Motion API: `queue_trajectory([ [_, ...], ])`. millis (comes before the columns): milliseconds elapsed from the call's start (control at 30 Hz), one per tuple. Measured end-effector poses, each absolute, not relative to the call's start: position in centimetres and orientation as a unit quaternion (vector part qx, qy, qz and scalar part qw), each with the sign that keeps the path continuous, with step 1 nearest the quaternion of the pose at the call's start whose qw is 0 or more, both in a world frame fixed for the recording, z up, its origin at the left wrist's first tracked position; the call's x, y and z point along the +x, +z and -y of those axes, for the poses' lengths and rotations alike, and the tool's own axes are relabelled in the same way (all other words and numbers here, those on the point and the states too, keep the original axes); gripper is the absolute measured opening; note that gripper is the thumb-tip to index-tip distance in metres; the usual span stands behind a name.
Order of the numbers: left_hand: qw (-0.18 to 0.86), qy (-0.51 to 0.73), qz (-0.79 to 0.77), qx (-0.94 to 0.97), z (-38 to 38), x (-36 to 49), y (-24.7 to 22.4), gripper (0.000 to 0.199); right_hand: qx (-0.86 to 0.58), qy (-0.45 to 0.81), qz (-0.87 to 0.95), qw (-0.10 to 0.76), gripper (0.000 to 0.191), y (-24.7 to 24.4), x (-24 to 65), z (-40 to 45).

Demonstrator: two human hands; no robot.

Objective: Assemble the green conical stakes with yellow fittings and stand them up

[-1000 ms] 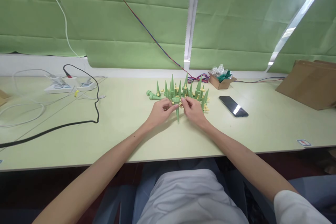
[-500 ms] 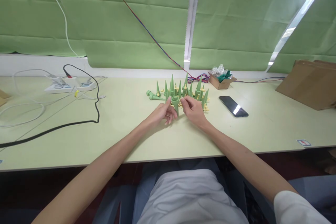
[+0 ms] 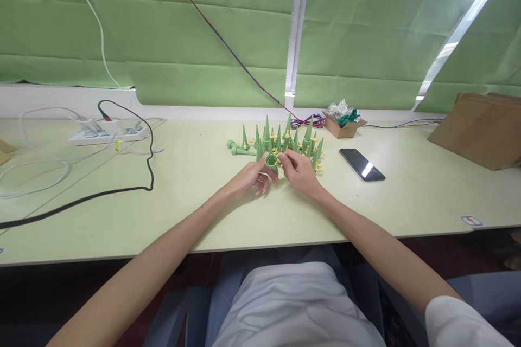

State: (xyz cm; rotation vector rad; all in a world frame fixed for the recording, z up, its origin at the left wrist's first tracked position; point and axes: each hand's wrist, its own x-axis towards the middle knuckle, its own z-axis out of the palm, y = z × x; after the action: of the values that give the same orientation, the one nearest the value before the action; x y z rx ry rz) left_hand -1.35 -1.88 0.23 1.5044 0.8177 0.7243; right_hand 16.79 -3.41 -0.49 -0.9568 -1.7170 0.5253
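My left hand [image 3: 255,174] pinches a green plant-watering spike [image 3: 271,161] near its cup end. Its round hollow mouth faces me, and the pointed end is hidden from view. At the cup's right side, the fingertips of my right hand [image 3: 298,169] are closed on a small yellow valve [image 3: 280,158], mostly covered by the fingers. Just behind both hands stands a cluster of green watering spikes [image 3: 308,134], points up, several with yellow valves on them. Two capped green spikes [image 3: 243,151] lie on their sides left of the cluster.
A black phone [image 3: 362,165] lies to the right. Behind it are a small cardboard box [image 3: 345,128] with plastic wrap and flat brown cardboard [image 3: 478,131]. On the left a white power strip [image 3: 109,134] trails cables, including a black cord [image 3: 152,165]. The table's front edge [image 3: 260,247] runs before me.
The spike in my left hand has tilted, so its mouth now faces me more and sits slightly lower. My right hand stays at the cup's side, with little movement.
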Motion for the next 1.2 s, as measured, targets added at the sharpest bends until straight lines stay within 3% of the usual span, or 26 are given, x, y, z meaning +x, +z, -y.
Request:
queue_trajectory([
  [767, 0.497, 0.339, -0.352, 0.717, 2.63, -1.61, 0.91, 0.040, -0.416, 0.153, 0.744, 0.499, 0.044, -0.64, 16.93, 3.16],
  [1200, 0.464, 0.361, -0.340, 0.734, 2.60, -1.62, 0.94, 0.036, -0.429, 0.150, 0.753, 0.476, 0.043, -0.84, 16.82, 2.93],
])
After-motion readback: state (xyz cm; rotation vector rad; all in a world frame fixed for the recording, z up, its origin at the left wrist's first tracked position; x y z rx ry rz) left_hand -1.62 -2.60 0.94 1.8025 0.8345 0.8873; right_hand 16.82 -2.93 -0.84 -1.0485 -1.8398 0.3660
